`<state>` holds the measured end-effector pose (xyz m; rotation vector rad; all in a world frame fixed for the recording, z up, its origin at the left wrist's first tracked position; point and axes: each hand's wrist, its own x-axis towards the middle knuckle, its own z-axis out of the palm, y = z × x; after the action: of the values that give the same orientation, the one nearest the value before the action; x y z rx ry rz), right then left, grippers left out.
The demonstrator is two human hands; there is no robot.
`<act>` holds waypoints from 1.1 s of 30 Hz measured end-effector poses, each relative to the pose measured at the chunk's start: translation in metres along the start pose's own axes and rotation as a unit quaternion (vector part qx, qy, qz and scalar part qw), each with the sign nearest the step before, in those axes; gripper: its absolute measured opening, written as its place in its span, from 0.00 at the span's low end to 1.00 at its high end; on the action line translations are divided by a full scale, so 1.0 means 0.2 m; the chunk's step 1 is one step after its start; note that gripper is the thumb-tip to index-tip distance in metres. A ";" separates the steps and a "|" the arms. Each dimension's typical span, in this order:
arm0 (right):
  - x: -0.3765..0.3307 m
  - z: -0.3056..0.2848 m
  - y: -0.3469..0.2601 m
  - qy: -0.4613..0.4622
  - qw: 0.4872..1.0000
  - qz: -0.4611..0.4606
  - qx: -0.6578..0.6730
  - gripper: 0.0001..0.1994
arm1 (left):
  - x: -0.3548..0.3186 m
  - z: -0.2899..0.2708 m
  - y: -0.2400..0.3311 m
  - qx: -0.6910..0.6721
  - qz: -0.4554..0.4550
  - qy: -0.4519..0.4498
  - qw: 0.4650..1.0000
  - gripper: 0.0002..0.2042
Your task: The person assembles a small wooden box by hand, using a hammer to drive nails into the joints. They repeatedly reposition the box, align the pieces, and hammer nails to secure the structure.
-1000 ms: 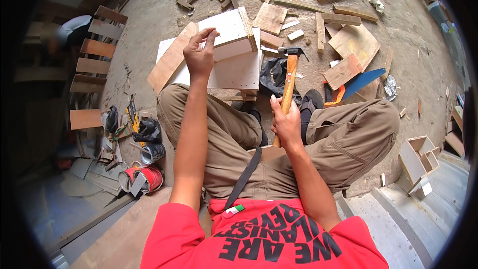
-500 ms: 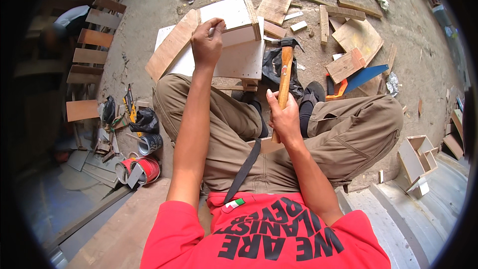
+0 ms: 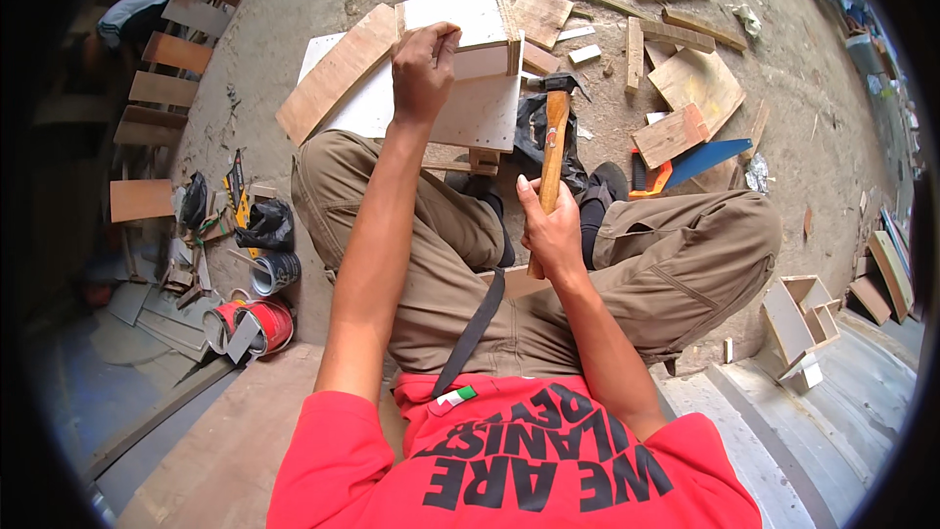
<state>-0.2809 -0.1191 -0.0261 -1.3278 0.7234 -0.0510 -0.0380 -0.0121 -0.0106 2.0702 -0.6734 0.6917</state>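
Since before, hammer (image 3: 554, 137) rose; right hand (image 3: 550, 231) grips it. Left hand (image 3: 423, 67) pinches at box (image 3: 460, 49), twelve o'clock; fingers could get hit.

Wood offcuts (image 3: 676, 132) (scattered) beside hammer (image 3: 554, 137).

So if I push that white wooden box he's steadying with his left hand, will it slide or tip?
The white wooden box probably slides stiffly: flat panels resting on a white board. Being hollow, it likely feels light. The left hand pinning it suggests it shifts easily.
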 end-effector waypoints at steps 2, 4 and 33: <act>0.00 0.01 0.00 0.000 1.000 0.000 -0.006 0.17 | 0.00 -0.01 0.00 0.005 0.002 -0.001 1.000 0.06; -0.03 0.01 -0.03 -0.002 1.000 0.010 -0.015 0.17 | -0.01 -0.01 0.00 -0.010 0.001 -0.001 1.000 0.06; 0.00 0.15 -0.59 -0.057 0.918 -0.200 -0.339 0.13 | -0.04 0.01 -0.05 -0.035 0.018 0.032 0.999 0.06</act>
<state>-0.2234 -0.1264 0.0804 -2.1155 0.3588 -0.0528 -0.0358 -0.0070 -0.0228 1.9673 -0.6913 0.7410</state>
